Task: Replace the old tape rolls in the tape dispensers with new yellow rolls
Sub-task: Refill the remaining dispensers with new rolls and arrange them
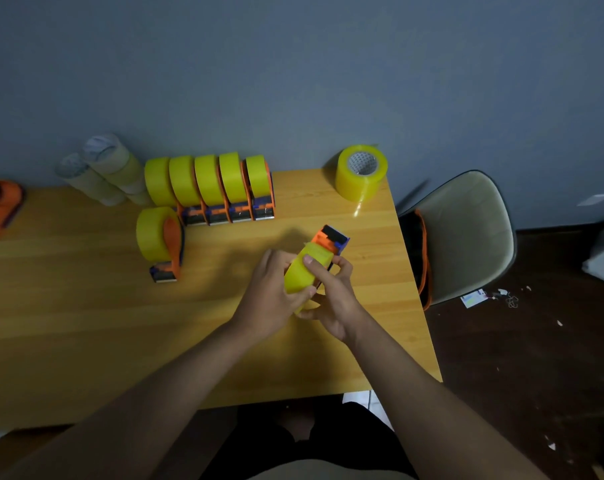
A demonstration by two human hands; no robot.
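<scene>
Both hands, left hand (271, 292) and right hand (331, 299), gripped a dispenser (330, 242) holding a yellow roll (302, 271) above the desk (86, 306), apparently threading its tape; next would be feeding it under the cutter.

Single head-worn wide-angle view, looking forward and steeply down from above the table's (86, 323) near edge. Both forearms enter from the bottom of the frame; the hands sit close, just right of centre. The wall (293, 81) fills the upper half; a chair (466, 237) and floor (535, 375) lie at right.
</scene>
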